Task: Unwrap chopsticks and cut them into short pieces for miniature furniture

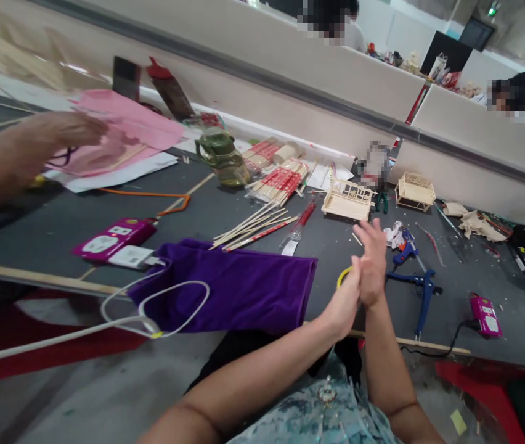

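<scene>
My left hand [346, 299] and my right hand [373, 268] meet palm to palm above the table's front edge. The fingers of both are stretched out, and I see nothing held between them. Part of a yellow ring [343, 276] shows behind my left hand. On the left lies a folded purple cloth [244, 287]. To the right are a blue glue gun [405, 248] and a blue hand cutter [424, 296]. Just beyond my fingertips stands a small wooden bench-like model [348, 202]; a second wooden model [415, 192] stands farther right.
Loose thin sticks [256, 228] and red-wrapped stick bundles [281, 182] lie near a green jug [223, 157]. Purple power strips [114, 239] [485, 314] sit at both sides. Another person's hand [66, 129] reaches over pink sheets [128, 126]. A white cable [59, 339] crosses the left front.
</scene>
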Action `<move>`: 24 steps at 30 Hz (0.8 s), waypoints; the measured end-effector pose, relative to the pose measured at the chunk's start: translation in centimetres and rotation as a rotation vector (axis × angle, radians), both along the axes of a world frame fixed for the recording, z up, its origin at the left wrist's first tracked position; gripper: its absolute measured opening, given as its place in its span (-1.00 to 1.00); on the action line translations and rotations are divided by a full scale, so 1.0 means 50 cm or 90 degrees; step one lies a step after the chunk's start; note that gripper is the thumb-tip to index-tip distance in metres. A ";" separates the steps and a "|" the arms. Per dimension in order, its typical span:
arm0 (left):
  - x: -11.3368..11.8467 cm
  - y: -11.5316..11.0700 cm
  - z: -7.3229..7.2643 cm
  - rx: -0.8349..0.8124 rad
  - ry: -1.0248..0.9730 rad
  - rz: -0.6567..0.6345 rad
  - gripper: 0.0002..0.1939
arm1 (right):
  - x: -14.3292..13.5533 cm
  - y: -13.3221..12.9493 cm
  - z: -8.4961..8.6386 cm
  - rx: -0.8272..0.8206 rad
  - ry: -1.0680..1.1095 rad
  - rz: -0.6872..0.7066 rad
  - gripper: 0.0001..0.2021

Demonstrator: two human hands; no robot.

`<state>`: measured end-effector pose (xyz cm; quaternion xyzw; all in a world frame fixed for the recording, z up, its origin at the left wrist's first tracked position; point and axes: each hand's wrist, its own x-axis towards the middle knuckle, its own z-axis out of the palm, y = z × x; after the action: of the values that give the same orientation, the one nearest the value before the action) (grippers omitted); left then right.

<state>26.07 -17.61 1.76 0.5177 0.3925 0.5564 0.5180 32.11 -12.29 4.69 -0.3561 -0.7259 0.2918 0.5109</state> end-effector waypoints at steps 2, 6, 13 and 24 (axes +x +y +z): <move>-0.013 -0.020 0.012 -0.018 -0.037 -0.013 -0.43 | 0.013 0.021 -0.003 0.050 -0.061 -0.144 -0.47; -0.108 -0.016 0.032 -0.012 -0.087 -0.098 -0.41 | 0.027 0.033 -0.034 0.095 -0.110 -0.380 -0.61; -0.469 0.133 -0.018 -0.011 0.596 0.401 -0.85 | -0.026 -0.027 -0.100 0.067 -0.020 -0.436 -0.78; -0.608 0.170 -0.092 -0.173 0.982 0.238 -0.77 | -0.131 -0.071 -0.108 0.076 -0.136 -0.250 -0.81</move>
<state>-4.35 -9.11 -2.85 0.6141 0.7842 0.0671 0.0581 25.56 -15.85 -0.69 -0.4884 -0.7089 0.1038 0.4981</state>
